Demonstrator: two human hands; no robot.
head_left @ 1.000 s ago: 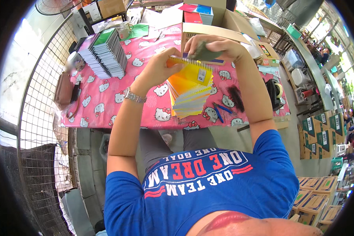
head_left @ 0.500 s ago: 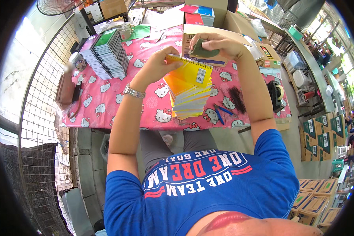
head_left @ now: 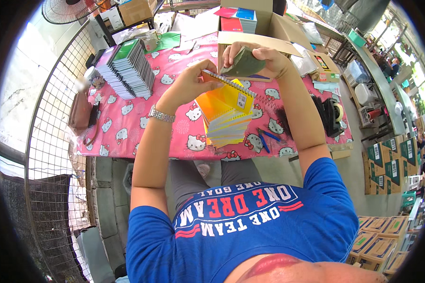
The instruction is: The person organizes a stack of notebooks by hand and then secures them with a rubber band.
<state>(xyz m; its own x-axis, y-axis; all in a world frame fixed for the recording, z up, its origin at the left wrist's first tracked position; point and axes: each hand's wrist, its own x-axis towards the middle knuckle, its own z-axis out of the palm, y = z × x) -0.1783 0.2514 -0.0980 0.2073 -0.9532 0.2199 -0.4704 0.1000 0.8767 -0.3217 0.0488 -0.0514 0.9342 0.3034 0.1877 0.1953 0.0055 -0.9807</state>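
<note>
My left hand (head_left: 190, 85) pinches the end of an orange notebook (head_left: 226, 84) at its spiral-bound edge. A wire coil (head_left: 267, 99) runs along that edge and sticks out past its right end. In my right hand (head_left: 264, 59) is a dark green, flat, bent piece (head_left: 244, 65), held just above the coil; I cannot tell its material. Below the held notebook lies a fanned stack of yellow and orange booklets (head_left: 229, 125) with punched edges. Blue-handled pliers (head_left: 269, 137) rest to the right of the stack.
On the pink patterned tablecloth (head_left: 174, 139) stand stacked spiral notebooks (head_left: 133, 70) at left. A brown pouch (head_left: 80, 112) lies by the left edge. A black tape dispenser (head_left: 334, 118) sits at right, with dark coils (head_left: 284, 118) nearby. An open carton (head_left: 281, 32) stands behind.
The notebook has tipped so its bound edge faces me more, with its coil showing beyond the right end. My right hand has turned the green piece, showing more of its flat face.
</note>
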